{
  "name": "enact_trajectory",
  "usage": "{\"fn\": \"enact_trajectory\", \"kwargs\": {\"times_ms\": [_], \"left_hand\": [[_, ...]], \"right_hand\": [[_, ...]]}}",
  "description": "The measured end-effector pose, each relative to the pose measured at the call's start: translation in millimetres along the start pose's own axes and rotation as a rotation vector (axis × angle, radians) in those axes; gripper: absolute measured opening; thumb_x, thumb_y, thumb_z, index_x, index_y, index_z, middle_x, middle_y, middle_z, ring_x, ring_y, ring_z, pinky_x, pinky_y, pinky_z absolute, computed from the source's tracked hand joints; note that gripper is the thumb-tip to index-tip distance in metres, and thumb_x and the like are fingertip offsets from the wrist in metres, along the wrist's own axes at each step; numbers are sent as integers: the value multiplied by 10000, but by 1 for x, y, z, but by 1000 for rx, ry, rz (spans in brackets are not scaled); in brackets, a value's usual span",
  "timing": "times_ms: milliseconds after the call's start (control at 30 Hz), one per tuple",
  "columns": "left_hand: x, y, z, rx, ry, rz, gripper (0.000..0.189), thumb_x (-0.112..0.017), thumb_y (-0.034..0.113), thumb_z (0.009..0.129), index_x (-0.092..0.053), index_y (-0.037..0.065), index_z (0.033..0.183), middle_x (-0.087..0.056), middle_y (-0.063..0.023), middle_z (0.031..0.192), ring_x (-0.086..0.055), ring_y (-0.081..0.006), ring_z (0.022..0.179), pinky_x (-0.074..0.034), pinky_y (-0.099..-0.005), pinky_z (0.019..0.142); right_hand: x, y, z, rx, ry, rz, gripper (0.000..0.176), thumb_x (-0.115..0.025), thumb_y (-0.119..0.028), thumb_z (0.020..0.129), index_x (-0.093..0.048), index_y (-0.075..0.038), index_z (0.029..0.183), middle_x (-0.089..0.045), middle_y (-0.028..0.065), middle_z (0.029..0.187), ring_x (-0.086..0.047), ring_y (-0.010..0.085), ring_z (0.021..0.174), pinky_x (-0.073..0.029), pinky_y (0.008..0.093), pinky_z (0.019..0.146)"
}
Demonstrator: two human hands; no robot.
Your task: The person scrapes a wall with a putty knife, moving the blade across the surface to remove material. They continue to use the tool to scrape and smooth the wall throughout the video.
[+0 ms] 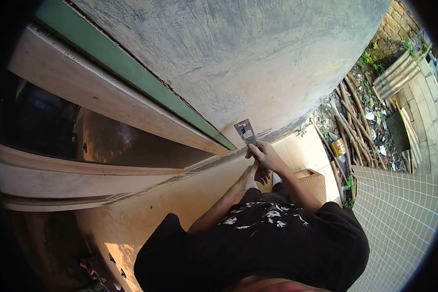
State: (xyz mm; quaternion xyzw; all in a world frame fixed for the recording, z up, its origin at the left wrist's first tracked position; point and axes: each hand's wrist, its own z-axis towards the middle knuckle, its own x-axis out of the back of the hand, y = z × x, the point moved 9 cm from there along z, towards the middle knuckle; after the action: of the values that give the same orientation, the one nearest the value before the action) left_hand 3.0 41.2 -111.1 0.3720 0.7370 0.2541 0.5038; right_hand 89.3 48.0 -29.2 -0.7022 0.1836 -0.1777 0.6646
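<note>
right hand (266, 156) grips scraper (245, 131) | against wall (238, 58) | left hand (248, 178) below

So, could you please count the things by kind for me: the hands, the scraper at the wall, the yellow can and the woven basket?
hands: 2, the left hand and the right hand
scraper: 1, held in the right hand
yellow can: 1
woven basket: 1
Total: 5

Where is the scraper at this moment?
Head view, just right of centre: the scraper is gripped in the right hand, its blade against the edge of the grey wall, with the left hand just beneath.
</note>
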Motion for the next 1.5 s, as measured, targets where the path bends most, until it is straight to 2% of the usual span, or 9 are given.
{"fn": "enact_trajectory", "kwargs": {"times_ms": [133,233,500,600,767,900,1100,1400,1500], "left_hand": [[32,-7,-4,70,21,302,679,-304,574,914,-486,-10,1208,-587,-114,1064,-602,-182,892,-478,-299,804],[49,21,-6,-112,160,158,693,-269,606,903,-373,34,1280,-528,-83,1174,-551,-178,1018,-435,-345,892],[56,8,13,-234,154,-248,706,-213,667,864,-249,172,1365,-476,-195,1231,-574,-387,977,-504,-523,792],[25,25,5,-286,150,-391,606,-339,554,912,-292,154,1365,-516,-93,1215,-541,-209,1081,-489,-346,834],[23,8,19,-349,126,-487,555,-361,471,934,-207,222,1405,-402,-79,1333,-435,-243,1203,-395,-415,974],[9,20,14,-321,240,-530,557,-354,464,937,-200,205,1406,-401,-103,1330,-451,-293,1183,-428,-466,939],[-52,76,5,-292,-79,-572,553,-307,492,938,-214,198,1397,-397,-140,1316,-490,-357,1121,-472,-584,843],[-61,97,-1,-395,180,-593,562,-269,546,930,-339,132,1303,-444,-111,1258,-481,-289,1133,-436,-467,917],[-52,93,-1,-430,310,-531,687,-261,673,857,-389,121,1245,-475,-146,1205,-552,-335,945,-488,-533,763]], "right_hand": [[21,-8,-8,63,345,-315,346,-485,-279,925,-586,17,779,-541,81,535,-526,146,470,-390,328,459],[8,16,-7,-95,334,61,329,-427,-292,962,-534,-16,817,-401,-39,532,-364,45,388,-297,208,348],[-34,46,16,-162,305,238,494,-423,-429,944,-501,-19,678,-413,-27,529,-354,52,420,-282,221,366],[-25,47,13,-188,374,288,524,-420,-469,934,-501,-21,675,-405,-34,522,-351,35,416,-261,202,348],[-11,35,12,-206,426,386,529,-417,-498,925,-489,-47,660,-386,-42,518,-332,35,415,-253,199,355],[-8,20,11,-231,428,535,525,-424,-504,921,-486,-48,667,-350,-58,514,-291,24,400,-214,190,334],[3,-21,5,-190,417,558,477,-423,-475,929,-498,-45,738,-350,-56,525,-295,24,399,-210,187,335],[8,-74,-16,-50,274,465,273,-478,-273,921,-511,-17,1010,-493,5,707,-461,58,555,-374,187,491],[12,-57,-17,49,275,244,309,-531,-244,890,-490,-9,1087,-533,34,781,-512,88,674,-426,222,595]]}}
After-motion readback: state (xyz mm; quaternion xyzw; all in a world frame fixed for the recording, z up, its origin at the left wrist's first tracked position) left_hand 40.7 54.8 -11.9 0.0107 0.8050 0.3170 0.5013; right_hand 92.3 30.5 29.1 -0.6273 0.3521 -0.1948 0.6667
